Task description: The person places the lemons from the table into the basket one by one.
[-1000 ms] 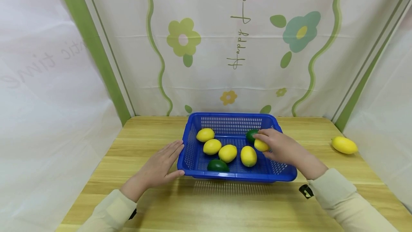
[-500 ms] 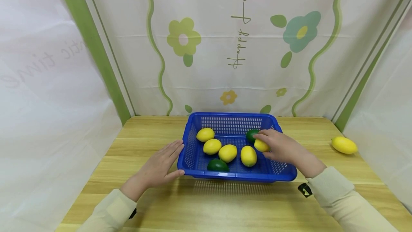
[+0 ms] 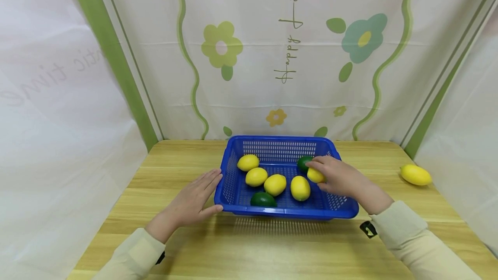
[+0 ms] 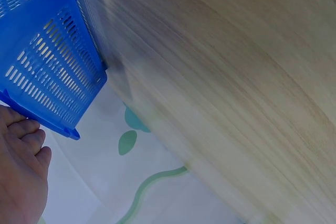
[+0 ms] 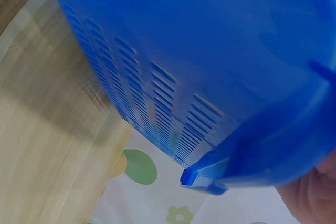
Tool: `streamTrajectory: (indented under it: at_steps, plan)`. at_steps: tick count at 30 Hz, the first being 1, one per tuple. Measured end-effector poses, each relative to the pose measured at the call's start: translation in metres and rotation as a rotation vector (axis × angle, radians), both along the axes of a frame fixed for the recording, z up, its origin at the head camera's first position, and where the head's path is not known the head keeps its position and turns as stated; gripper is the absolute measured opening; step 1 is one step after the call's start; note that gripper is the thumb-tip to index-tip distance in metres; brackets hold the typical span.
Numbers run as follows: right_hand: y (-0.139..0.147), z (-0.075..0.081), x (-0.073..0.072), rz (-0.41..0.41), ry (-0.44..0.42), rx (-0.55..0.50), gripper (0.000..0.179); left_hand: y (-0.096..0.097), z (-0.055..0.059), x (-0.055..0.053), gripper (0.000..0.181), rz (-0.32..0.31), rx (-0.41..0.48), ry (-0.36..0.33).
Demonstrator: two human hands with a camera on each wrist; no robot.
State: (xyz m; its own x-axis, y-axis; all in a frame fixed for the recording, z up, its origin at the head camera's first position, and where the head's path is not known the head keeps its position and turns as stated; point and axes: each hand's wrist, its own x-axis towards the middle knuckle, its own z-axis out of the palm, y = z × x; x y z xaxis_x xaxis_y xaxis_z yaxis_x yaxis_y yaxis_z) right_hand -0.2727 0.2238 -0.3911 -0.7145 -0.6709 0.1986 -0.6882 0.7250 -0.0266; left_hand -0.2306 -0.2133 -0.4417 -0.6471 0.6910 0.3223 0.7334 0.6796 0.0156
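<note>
A blue perforated basket [image 3: 253, 211] sits on the wooden table. My left hand [image 3: 194, 195] rests its straight fingers and thumb against the basket's left rim; in the left wrist view those fingers [image 4: 32, 139] lie along the rim. Inside the basket, at the right, my right hand [image 3: 338, 177] pinches a yellow lemon [image 3: 315, 175] between fingers and thumb. A dark green fruit [image 3: 303, 163] is partly hidden behind that lemon. Several other lemons, one of them the lemon [image 3: 301, 188] beside my right hand, and a second green fruit [image 3: 263, 199] lie on the basket's floor.
Another lemon [image 3: 416, 175] lies on the table [image 3: 280, 254] near its right edge, outside the basket. A printed white curtain [image 3: 249, 85] stands behind the table, with white sheets at both sides.
</note>
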Motion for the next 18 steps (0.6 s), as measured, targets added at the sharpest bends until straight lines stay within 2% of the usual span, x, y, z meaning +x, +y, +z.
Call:
streamTrajectory:
  at_steps: [6,18]
  plan:
    - [0.0002,-0.0017,-0.0004,-0.001,0.002,-0.003,0.057,0.0001,-0.0002,-0.0003,0.079,-0.001,0.002,0.001]
    - [0.0059,-0.0003,-0.0019,0.027,0.063,-0.047,0.051,0.0002,-0.0008,-0.0005,0.079,0.006,-0.004,-0.002]
